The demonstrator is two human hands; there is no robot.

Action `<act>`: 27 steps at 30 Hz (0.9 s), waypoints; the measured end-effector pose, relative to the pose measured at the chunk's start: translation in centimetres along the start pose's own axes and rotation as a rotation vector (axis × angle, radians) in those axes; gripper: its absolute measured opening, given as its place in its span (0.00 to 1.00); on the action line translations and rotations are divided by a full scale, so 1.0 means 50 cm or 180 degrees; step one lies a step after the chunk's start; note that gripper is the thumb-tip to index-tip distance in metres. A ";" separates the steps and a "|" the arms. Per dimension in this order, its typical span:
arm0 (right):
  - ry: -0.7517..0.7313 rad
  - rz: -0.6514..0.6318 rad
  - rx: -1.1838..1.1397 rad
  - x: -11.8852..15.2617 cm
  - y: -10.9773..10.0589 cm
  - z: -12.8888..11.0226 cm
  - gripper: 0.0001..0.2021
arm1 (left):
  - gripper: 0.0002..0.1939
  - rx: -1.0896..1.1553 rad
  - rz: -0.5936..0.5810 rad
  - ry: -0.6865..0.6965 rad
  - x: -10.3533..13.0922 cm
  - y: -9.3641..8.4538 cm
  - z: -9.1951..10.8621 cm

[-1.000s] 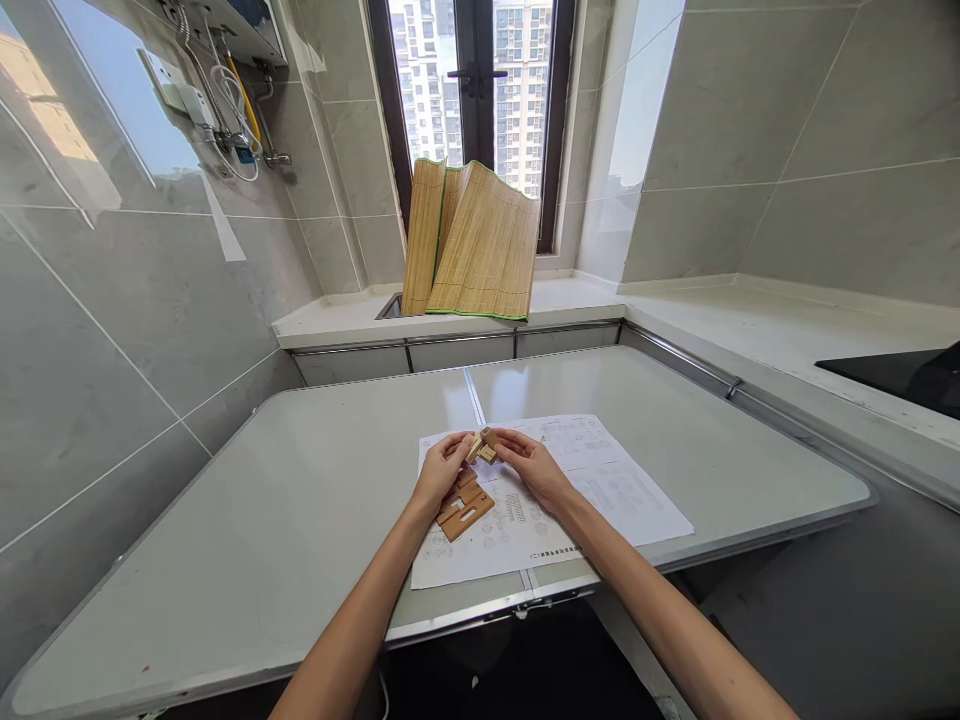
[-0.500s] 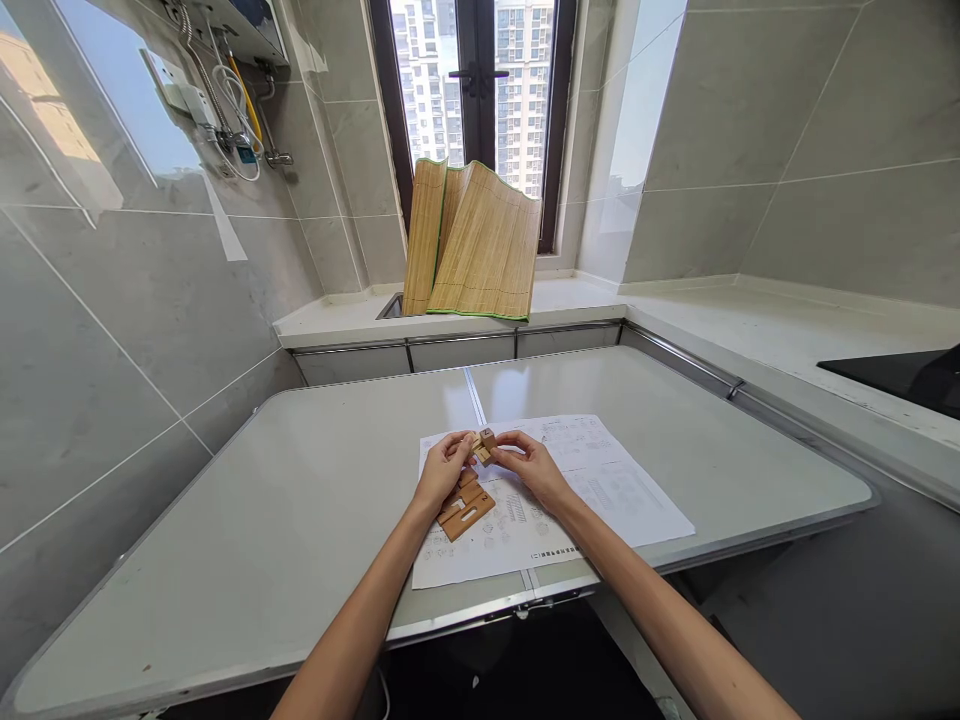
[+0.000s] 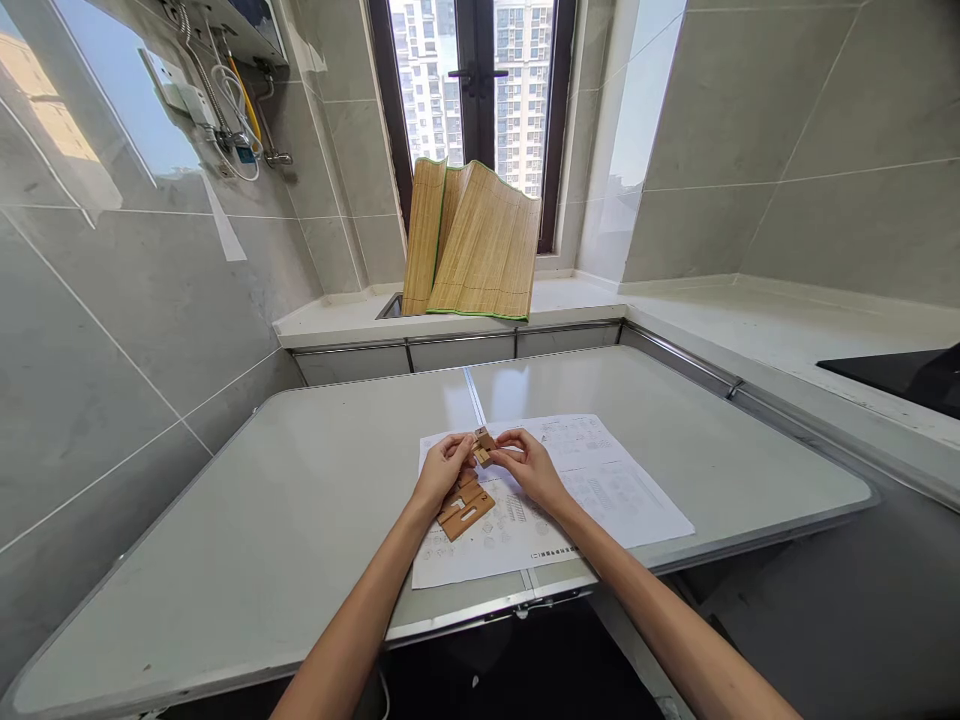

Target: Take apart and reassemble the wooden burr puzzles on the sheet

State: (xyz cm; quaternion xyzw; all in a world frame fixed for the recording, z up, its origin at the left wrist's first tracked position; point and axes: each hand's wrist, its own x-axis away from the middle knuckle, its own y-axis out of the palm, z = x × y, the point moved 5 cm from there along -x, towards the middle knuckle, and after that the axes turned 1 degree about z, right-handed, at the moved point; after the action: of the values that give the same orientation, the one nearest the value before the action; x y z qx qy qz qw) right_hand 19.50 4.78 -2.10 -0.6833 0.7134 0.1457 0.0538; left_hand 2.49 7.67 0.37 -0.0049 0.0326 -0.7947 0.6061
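Small notched wooden pieces (image 3: 484,446) are held up between my two hands over a printed sheet (image 3: 630,500). My left hand (image 3: 447,472) pinches them from the left with thumb and fingertips. From the right, the fingertips of my right hand (image 3: 529,466) close on the same pieces. Just below my left hand lies a flat wooden piece (image 3: 466,510) with a slot, resting on the sheet; other wooden parts beside it are partly covered by my left hand.
The sheet lies on a large white table (image 3: 300,500). Beyond the table, a folded bamboo mat (image 3: 484,245) stands on the white counter (image 3: 341,315) by the window. A black panel (image 3: 900,378) sits on the right counter.
The upper block between my fingertips has turned and shifted slightly left. Both hands have stayed nearly in place.
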 end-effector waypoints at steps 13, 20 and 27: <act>-0.0012 0.0109 -0.0226 -0.003 0.000 0.005 0.20 | 0.29 -0.0169 -0.0278 0.0167 0.009 0.018 0.014; 0.0047 -0.0006 -0.0331 -0.001 0.003 0.000 0.22 | 0.31 -0.0598 -0.0373 0.0647 0.018 0.021 0.035; 0.0330 -0.0241 -0.0657 0.008 0.016 -0.016 0.24 | 0.31 -0.0849 -0.0292 0.0762 0.019 0.016 0.034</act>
State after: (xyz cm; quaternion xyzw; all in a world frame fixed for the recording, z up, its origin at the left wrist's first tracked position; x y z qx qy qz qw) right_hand 18.78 4.18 -1.33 -0.7183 0.6701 0.1807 -0.0483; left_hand 3.12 6.48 2.02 0.0080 0.2094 -0.8050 0.5550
